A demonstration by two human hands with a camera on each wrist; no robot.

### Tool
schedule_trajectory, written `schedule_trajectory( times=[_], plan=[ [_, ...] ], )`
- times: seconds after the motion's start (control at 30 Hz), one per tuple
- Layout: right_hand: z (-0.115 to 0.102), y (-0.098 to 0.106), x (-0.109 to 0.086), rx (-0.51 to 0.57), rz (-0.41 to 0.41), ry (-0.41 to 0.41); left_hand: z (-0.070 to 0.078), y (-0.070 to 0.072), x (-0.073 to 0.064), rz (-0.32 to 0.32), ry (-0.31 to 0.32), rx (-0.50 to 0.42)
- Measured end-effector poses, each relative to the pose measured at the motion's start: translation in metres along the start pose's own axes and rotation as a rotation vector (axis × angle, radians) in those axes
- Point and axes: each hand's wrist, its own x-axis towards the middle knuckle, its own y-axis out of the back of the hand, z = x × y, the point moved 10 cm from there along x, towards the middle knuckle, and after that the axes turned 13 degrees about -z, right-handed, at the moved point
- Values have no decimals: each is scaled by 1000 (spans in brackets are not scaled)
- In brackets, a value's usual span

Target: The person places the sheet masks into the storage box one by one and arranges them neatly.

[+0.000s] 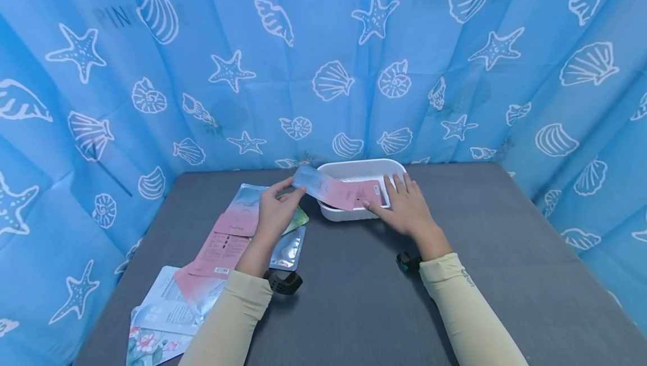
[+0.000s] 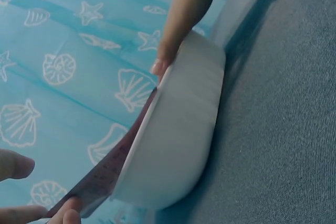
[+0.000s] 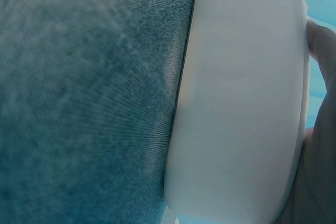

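Observation:
In the head view a flat blue-and-pink sheet mask packet (image 1: 318, 185) slants over the left side of a white plastic basin (image 1: 349, 215). My left hand (image 1: 273, 214) pinches the packet's blue end, outside the rim. The left wrist view shows the packet (image 2: 113, 169) edge-on, its far end at the basin's rim. A pink packet (image 1: 371, 189) lies inside the basin. My right hand (image 1: 408, 209) rests at the right end of the basin, fingers extended and thumb at the near rim. In the right wrist view, the basin's wall (image 3: 236, 98) fills the middle.
Left of the basin, several packets overlap in a spread: a pink-and-blue one (image 1: 242, 209), a pink one with print (image 1: 219, 254), a silver one (image 1: 289, 249) and a floral one (image 1: 151, 346). A blue shell-print curtain (image 1: 303, 74) hangs behind the grey table (image 1: 343, 298).

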Motion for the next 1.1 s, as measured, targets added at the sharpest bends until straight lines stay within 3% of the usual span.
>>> schedule_trajectory(
  times=[0.27,0.43,0.67,0.83,1.1],
  plan=[
    [0,1,-3,-1,6,7,10,-7,-5,37,-91,-63],
    [0,2,-4,3,19,21,13,-17,-8,35,-133,-50],
    [1,1,-2,-4,6,19,6,-36,-6,-100,-68,83],
    [0,2,-1,-4,5,27,2,-37,-5,-120,-40,221],
    [-3,3,-2,-11,6,31,-3,-38,-4,-170,-34,243]
  ],
)
